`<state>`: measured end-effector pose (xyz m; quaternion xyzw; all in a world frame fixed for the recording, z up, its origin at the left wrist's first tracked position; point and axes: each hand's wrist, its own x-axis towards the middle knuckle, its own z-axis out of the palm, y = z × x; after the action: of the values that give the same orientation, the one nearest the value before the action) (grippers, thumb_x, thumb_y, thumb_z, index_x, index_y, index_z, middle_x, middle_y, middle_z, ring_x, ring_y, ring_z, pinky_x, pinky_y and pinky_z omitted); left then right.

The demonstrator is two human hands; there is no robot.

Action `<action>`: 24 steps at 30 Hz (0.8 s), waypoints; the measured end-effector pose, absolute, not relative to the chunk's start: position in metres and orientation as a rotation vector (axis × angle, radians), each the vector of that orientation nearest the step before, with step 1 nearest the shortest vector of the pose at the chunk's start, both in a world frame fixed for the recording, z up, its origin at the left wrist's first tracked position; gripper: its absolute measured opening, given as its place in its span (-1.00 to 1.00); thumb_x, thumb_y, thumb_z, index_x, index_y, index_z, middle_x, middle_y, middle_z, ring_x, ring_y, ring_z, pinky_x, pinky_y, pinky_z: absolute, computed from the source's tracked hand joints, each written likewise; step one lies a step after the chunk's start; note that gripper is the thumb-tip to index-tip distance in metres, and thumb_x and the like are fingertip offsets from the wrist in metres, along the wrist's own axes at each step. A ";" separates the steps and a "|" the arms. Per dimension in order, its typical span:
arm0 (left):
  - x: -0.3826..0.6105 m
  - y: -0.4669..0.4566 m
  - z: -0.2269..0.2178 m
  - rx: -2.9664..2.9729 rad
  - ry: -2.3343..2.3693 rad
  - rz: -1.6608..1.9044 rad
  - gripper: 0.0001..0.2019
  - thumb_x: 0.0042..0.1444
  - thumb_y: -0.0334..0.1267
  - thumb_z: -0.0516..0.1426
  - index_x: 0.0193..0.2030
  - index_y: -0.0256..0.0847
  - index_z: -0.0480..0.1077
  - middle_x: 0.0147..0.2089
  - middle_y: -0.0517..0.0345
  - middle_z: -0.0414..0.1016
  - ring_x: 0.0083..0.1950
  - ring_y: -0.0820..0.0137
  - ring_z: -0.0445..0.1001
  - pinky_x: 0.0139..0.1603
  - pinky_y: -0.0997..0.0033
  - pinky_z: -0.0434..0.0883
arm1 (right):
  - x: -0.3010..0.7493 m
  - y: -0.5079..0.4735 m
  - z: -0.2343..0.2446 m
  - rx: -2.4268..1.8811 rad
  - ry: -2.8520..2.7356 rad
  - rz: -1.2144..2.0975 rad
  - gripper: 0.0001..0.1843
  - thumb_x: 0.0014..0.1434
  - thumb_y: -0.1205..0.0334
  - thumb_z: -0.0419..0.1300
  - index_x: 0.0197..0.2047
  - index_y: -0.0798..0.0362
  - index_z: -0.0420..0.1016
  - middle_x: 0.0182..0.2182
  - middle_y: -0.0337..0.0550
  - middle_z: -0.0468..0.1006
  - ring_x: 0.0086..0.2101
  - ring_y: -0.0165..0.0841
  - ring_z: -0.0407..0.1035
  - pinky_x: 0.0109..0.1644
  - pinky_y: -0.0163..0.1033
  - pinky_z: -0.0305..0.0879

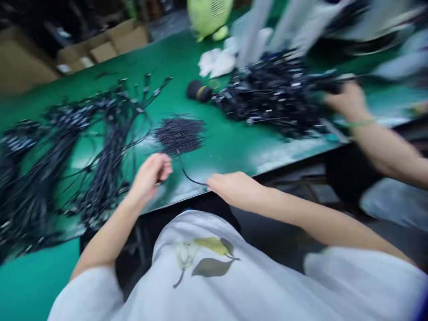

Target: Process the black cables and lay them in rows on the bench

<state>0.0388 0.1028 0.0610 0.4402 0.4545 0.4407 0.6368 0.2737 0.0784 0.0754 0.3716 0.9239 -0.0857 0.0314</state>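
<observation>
The left hand (149, 178) is half-curled and the right hand (234, 189) meets a black cable (190, 177), grip blurred, by a fanned cable bunch (180, 134) on the green table (227, 142); laid-out bundles (103, 151) lie left, a loose heap (270, 89) remains beyond.

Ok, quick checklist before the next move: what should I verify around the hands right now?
1. Thin black cable reaches the right hand: ok, it runs to the fingertips.
2. Left hand holding something: cannot tell, blur hides it.
3. Fanned bundle of thin black cables lying flat on the green bench mat: ok.
4. Co-worker's hand away from these hands: ok, it is at the black cable heap.
5. Sharp view: not ok, the picture is motion-blurred.
</observation>
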 end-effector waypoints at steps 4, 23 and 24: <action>0.036 0.093 0.054 0.956 1.009 0.958 -0.74 0.21 -0.07 0.13 -0.27 -0.27 0.39 -0.40 0.20 0.36 -0.47 0.56 0.32 -0.51 0.58 0.22 | 0.275 0.071 0.071 1.106 3.009 -0.237 -0.74 0.34 0.20 -0.05 -0.27 -0.02 0.43 -0.43 -0.06 0.46 -0.48 -0.37 0.33 -0.51 -0.21 -0.07; -0.013 0.058 0.081 0.432 0.720 1.211 -0.74 0.31 -0.26 0.01 -0.02 -0.33 0.43 -0.64 0.45 -0.12 -0.72 0.65 -0.17 -0.65 0.69 0.07 | 0.320 0.134 0.023 1.445 3.000 -1.062 -0.65 0.30 0.02 -0.03 -0.02 -0.08 0.49 -0.15 -0.10 0.58 -0.17 -0.26 0.47 -0.13 -0.19 0.35; -0.016 0.058 0.083 0.370 0.695 1.277 -0.72 0.33 -0.27 -0.02 0.05 -0.32 0.39 -0.61 0.42 -0.02 -0.71 0.67 -0.07 -0.65 0.71 0.09 | 0.319 0.128 0.016 1.478 3.023 -1.001 -0.63 0.32 0.05 -0.07 -0.02 -0.07 0.49 -0.13 -0.10 0.58 -0.15 -0.26 0.47 -0.11 -0.19 0.36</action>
<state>-0.0156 0.0583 0.0830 0.1683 0.3160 0.5801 0.7316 0.3191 0.1276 0.0160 0.4138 0.8465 -0.2805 -0.1834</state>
